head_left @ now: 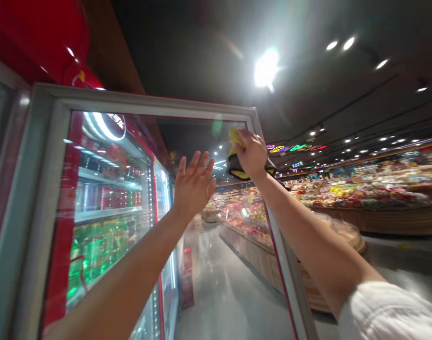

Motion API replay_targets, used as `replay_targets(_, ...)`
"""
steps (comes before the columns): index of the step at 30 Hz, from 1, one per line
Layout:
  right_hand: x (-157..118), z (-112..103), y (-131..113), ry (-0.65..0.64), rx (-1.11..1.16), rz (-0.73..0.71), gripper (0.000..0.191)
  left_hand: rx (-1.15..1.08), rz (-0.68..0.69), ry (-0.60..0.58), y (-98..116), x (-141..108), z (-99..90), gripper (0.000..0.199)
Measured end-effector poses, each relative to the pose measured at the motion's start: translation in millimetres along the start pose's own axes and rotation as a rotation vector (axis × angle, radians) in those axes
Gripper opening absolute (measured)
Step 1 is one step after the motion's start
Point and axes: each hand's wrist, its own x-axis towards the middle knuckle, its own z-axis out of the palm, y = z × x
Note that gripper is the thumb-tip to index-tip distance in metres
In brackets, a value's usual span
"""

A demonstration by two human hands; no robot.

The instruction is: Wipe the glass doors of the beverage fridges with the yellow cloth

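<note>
While the yellow-and-black cloth is being pinched in the right hand near the glass door's top corner | left hand is being held spread | probably light, floppy, best being gripped mid-bunch

So the floor is grey and pretty shiny, with light streaks all over it. There's a red stack sitting on it, right beside the coolers, too blurry to tell what it is. Two big stands with wood sides are on the floor too. The near one, seen through the glass, has a pile of reddish and yellow packs on top. The one on the right is heaped with red, yellow and green packs, can't make out what's in them. White shelves on the left, with green bottles below the lower white one.
</note>
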Motion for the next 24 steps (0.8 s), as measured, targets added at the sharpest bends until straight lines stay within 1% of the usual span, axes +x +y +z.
replay_targets(2, -8, 8, -3, -0.097, -0.079, -0.047, 0.048, 0.033, -0.014, -0.005, -6, 10, 1.7, 0.057)
replay_targets(4, -13, 11, -1, -0.131, -0.121, -0.090, 0.051, 0.061, -0.020, -0.009, -8, 12, 3.7, 0.058)
replay_targets(5, -11, 12, 1, -0.135, -0.131, -0.098, 0.051, 0.070, -0.019, -0.009, -9, 12, 4.4, 0.058)
replay_targets(6, -6, 12, 2, -0.137, -0.142, -0.086, 0.050, 0.075, -0.015, -0.010, -9, 10, 4.9, 0.058)
replay_targets(8, 12, 14, 1, -0.136, -0.172, -0.010, 0.050, 0.078, -0.006, -0.011, -10, 8, 4.9, 0.059)
replay_targets(10, 26, 18, -6, -0.128, -0.202, 0.069, 0.049, 0.082, 0.001, -0.008, -11, 6, 4.2, 0.059)
replay_targets(11, 28, 19, -11, -0.126, -0.208, 0.080, 0.048, 0.086, 0.003, -0.006, -12, 6, 3.8, 0.059)
replay_targets(12, 25, 20, -16, -0.129, -0.207, 0.062, 0.050, 0.088, 0.003, -0.002, -12, 5, 3.5, 0.058)
replay_targets(14, 6, 17, -20, -0.151, -0.198, -0.034, 0.055, 0.083, 0.000, 0.002, -12, 5, 3.5, 0.058)
replay_targets(16, -18, 9, -15, -0.193, -0.200, -0.134, 0.054, 0.071, -0.006, -0.001, -11, 4, 4.4, 0.058)
replay_targets(18, -30, -1, -5, -0.228, -0.220, -0.158, 0.054, 0.058, -0.012, -0.002, -10, 4, 6.4, 0.058)
replay_targets(19, -30, -4, 0, -0.239, -0.233, -0.133, 0.054, 0.052, -0.013, 0.000, -10, 4, 7.7, 0.058)
replay_targets(21, -20, -5, 5, -0.247, -0.251, -0.035, 0.055, 0.034, -0.013, 0.008, -10, 4, 10.5, 0.059)
replay_targets(23, -11, 0, 1, -0.249, -0.254, 0.060, 0.056, 0.010, -0.013, 0.013, -9, 5, 12.8, 0.060)
replay_targets(24, -10, 3, -2, -0.253, -0.253, 0.075, 0.057, -0.003, -0.015, 0.012, -9, 6, 13.7, 0.060)
